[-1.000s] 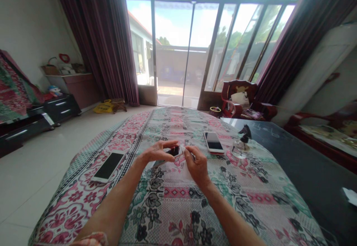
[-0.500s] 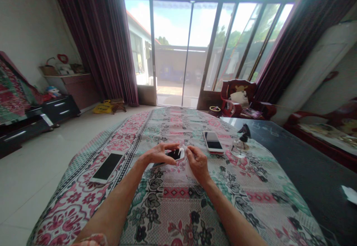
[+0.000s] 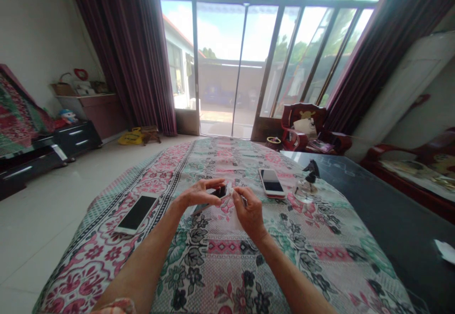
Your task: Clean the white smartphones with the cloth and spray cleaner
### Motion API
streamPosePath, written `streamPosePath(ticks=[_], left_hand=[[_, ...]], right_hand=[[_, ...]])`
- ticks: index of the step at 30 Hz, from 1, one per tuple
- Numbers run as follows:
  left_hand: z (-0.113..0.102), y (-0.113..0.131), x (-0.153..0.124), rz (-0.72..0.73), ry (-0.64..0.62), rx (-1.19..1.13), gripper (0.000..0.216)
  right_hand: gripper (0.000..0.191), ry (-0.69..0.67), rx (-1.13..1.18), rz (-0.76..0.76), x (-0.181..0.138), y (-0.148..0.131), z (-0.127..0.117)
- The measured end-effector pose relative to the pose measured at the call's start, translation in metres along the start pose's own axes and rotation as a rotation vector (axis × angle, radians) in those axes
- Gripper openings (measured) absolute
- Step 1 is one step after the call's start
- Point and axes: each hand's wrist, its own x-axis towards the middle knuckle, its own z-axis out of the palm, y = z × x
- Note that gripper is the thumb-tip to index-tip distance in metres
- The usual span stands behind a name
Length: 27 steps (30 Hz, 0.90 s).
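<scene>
My left hand [image 3: 199,194] grips a dark-screened phone [image 3: 219,193] by its sides, holding it just above the floral cloth [image 3: 227,262] in the middle of the table. My right hand [image 3: 250,211] is closed in a pinch at the phone's right end, on a small pale piece I cannot make out. A second phone [image 3: 138,213] lies face up to the left of my left arm. A third phone [image 3: 272,182] with a pale frame lies beyond my right hand.
A small clear spray bottle [image 3: 307,181] with a black head stands right of the third phone. The dark glass tabletop [image 3: 384,209] shows on the right, with a white scrap [image 3: 446,250] near its edge. Red wooden chairs [image 3: 305,126] stand by the window.
The phone has tilted slightly in my left hand, and my right hand's pinch has shifted a little at its right end. Everything else on the cloth stays put.
</scene>
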Motion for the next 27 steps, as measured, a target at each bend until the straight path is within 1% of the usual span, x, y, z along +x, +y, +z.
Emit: streamPosePath(ticks=[3,5,11,13,16,22,27], left_hand=[[-0.001,0.0,0.0,0.002,-0.017,0.007,0.081],[-0.001,0.0,-0.001,0.005,-0.037,0.012,0.082],[0.005,0.001,-0.001,-0.002,-0.107,0.101,0.083],[0.007,0.001,0.0,-0.009,-0.12,0.109,0.082],[0.006,0.0,0.0,-0.013,-0.102,0.094,0.083],[-0.002,-0.003,-0.001,-0.02,-0.018,0.047,0.083],[-0.004,-0.003,-0.001,-0.012,-0.008,-0.024,0.081]], right_hand=[[0.018,0.001,-0.005,-0.012,0.0,0.0,0.0],[0.018,-0.003,-0.011,-0.008,0.0,0.005,0.0],[0.02,0.006,-0.055,0.079,-0.005,0.038,0.002],[0.021,0.008,-0.049,0.101,-0.006,0.044,0.002],[0.021,0.007,-0.039,0.105,-0.006,0.038,0.002],[0.018,0.001,-0.005,0.062,-0.003,0.012,0.004],[0.017,0.0,0.019,0.01,-0.002,0.002,0.003]])
